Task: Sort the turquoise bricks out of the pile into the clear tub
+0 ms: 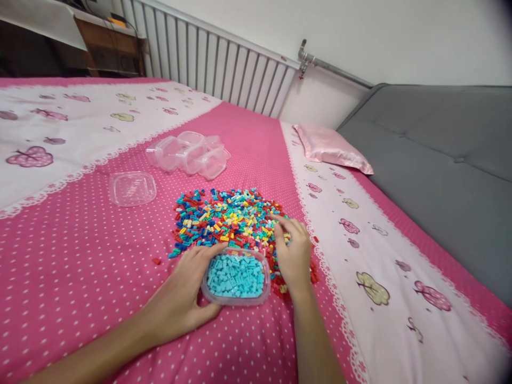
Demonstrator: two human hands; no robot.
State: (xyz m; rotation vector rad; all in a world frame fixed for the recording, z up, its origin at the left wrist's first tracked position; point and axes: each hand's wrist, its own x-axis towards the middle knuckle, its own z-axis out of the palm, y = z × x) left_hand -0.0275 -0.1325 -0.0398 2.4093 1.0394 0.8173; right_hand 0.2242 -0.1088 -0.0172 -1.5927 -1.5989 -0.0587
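Note:
My left hand (188,290) grips the left side of a clear plastic container (236,302), with its thumb at the near edge and fingers along the far rim. Light-blue toy bricks (237,274) fill the container. Over the right part of a loose pile of mixed toy bricks (228,218), my right hand (294,250) reaches with index finger and thumb slightly apart. No brick shows between those two fingertips; the other fingers are partly hidden. Red, blue, yellow, teal and cream bricks make up the pile.
A clear lid (133,189) lies left of the pile. Behind it sit several clear plastic containers (192,154) grouped together. A pink pillow (332,148) rests near the grey headboard (436,160). A white radiator (216,53) stands beyond the bed's pink dotted cover (80,277).

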